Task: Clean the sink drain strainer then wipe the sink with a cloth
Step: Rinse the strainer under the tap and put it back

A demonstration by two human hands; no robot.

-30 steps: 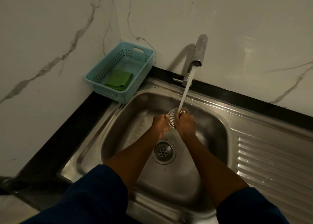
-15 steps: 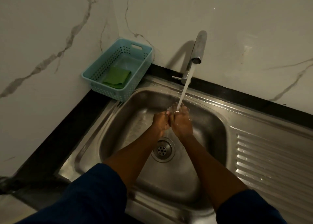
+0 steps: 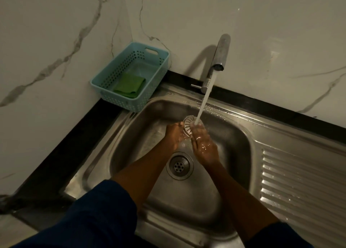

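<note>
The strainer, just beyond the drain, shows only its far part. The left hand and right hand cover the rest. Running water blurs the right hand's fingers, so its hold cannot be told. Right of the drain, the drainboard runs off the edge.

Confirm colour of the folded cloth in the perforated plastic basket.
Green folded cloth, inside the pale blue perforated plastic basket; head view shows it best.
</note>
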